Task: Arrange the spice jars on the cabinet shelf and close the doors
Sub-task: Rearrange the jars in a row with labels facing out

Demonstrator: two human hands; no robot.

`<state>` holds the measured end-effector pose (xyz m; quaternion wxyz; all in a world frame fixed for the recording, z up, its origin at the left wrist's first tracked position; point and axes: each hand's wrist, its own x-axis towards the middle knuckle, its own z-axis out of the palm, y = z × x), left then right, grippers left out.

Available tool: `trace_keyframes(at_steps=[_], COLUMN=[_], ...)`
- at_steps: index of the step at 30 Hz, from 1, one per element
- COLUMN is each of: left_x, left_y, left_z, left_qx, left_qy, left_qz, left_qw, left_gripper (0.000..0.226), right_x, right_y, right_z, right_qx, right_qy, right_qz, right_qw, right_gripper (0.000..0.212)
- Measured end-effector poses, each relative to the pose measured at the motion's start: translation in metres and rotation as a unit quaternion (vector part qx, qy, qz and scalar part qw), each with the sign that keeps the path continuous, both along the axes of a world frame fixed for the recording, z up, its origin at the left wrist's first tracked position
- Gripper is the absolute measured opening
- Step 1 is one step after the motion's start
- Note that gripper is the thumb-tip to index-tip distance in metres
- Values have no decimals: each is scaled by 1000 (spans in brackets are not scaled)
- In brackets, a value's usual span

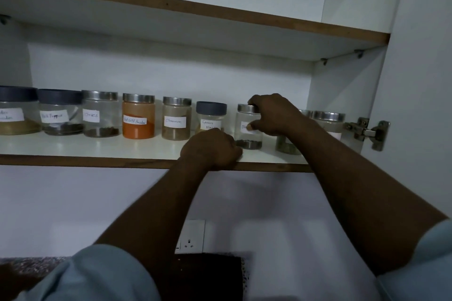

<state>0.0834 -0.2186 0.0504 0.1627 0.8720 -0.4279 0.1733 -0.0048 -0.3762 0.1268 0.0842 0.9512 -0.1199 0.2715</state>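
Several labelled spice jars stand in a row on the white cabinet shelf (97, 149). My right hand (276, 115) grips a steel-lidded glass jar (247, 139) with dark seeds, fingers over its lid and thumb on its label. My left hand (212, 149) rests on the shelf's front edge with fingers curled over the rim, just in front of the dark-lidded garam masala jar (210, 115). To the left stand the cinnamon jar (176, 118), the orange chilli powder jar (138, 116) and the cloves jar (100, 115). Two more jars (329, 120) sit partly hidden behind my right forearm.
A brown-edged upper shelf (220, 14) spans above. The cabinet's right side wall carries a metal hinge (367, 132). Below the shelf is a white wall with a socket (192, 237) and a dark speckled counter (29, 266).
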Motion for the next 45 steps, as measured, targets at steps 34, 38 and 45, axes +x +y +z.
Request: trace_keyframes(at_steps=[34,38,45], left_x=[0,0,-51], left_y=[5,4,-60], left_z=[-4,-4,0], left_qx=[-45,-22,-17], left_qy=[-56,-56,-17], left_qz=[-16,-29,-81], left_qw=[997,998,996], left_gripper=[45,35,37], right_x=[-27,-67,-79], right_y=[-11,-31,-66], right_z=[47,41,7], right_qx=[-25,-41,-38], right_qy=[-18,70,26], right_qz=[-25,-92,-82], right_qw=[999,992,996], right_gripper=[82,80,80])
